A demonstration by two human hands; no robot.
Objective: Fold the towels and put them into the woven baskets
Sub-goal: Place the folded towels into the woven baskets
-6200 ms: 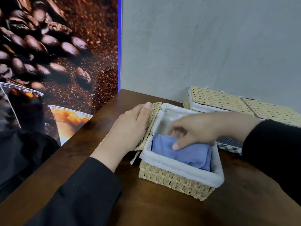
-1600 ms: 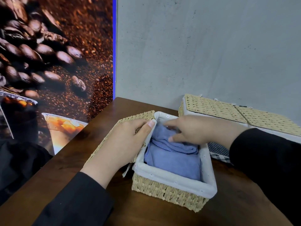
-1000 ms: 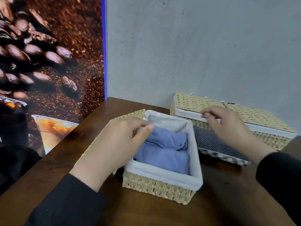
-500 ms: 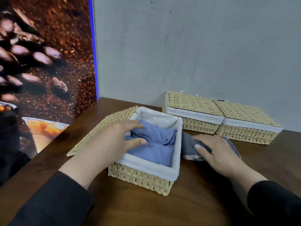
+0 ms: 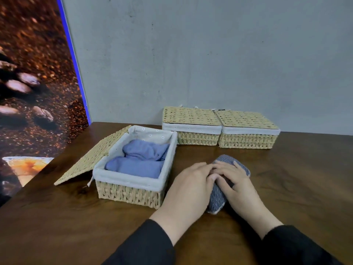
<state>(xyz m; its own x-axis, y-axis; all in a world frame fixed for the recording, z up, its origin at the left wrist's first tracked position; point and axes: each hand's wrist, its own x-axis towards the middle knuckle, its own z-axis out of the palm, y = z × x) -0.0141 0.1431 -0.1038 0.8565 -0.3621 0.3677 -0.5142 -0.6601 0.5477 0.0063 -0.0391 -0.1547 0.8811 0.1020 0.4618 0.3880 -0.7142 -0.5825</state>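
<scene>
Blue towels point(image 5: 136, 161) now sit in the open basket point(image 5: 131, 190); both hands left it: left hand point(image 5: 191, 185) and right hand point(image 5: 232, 181) seemingly clasp the striped towel point(image 5: 217, 197), lower centre on the bench point(image 5: 286, 178); folding next.

No text, label, brand, number or sign can be read. The wall poster point(image 5: 34, 88) to the left of the hands is printed only with coffee beans and an iced drink, no lettering being made out on it. A small dark tag point(image 5: 221, 109) at the back edge of the closed baskets point(image 5: 219, 129) is too small to be read.
</scene>
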